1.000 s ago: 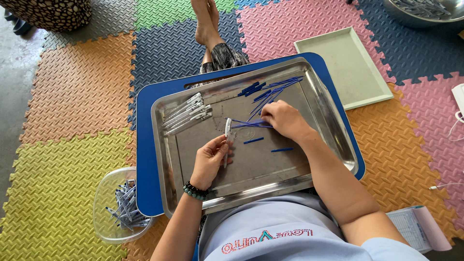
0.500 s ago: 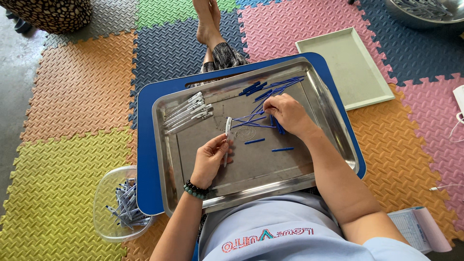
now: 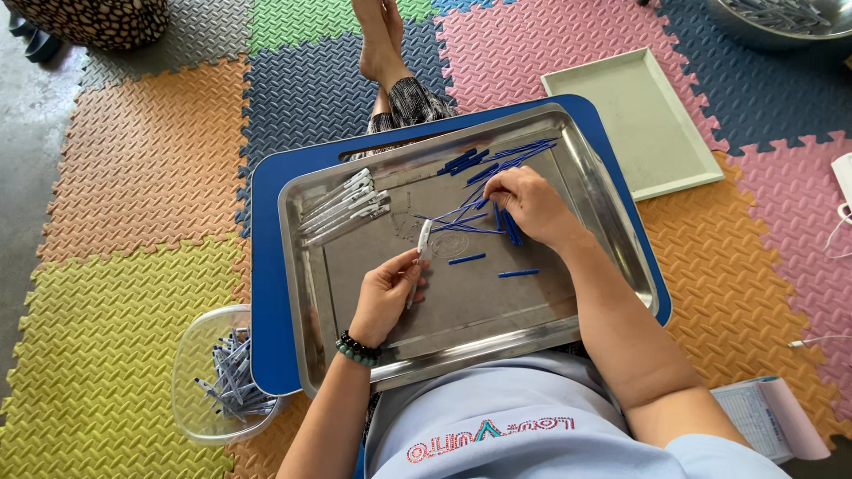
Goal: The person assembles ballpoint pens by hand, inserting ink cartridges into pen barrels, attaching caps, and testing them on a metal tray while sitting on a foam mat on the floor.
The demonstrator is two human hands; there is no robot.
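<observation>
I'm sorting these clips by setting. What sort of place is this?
Likely a home floor used for piecework: coloured foam mats, a steel tray on the seated person's lap, and a clear tub of pens beside them.

Floor: I sit on soft puzzle mats (image 3: 133, 168) in orange, yellow, pink, blue and green.
Green tray (image 3: 635, 120): it lies flat on the mats, up to my right.
Clear bowl (image 3: 191, 377): it stands by my left side, with many pens in it.
Metal bowl (image 3: 781, 22): far off in the top right corner.
White cable (image 3: 821, 340): on the mat at my right.
</observation>
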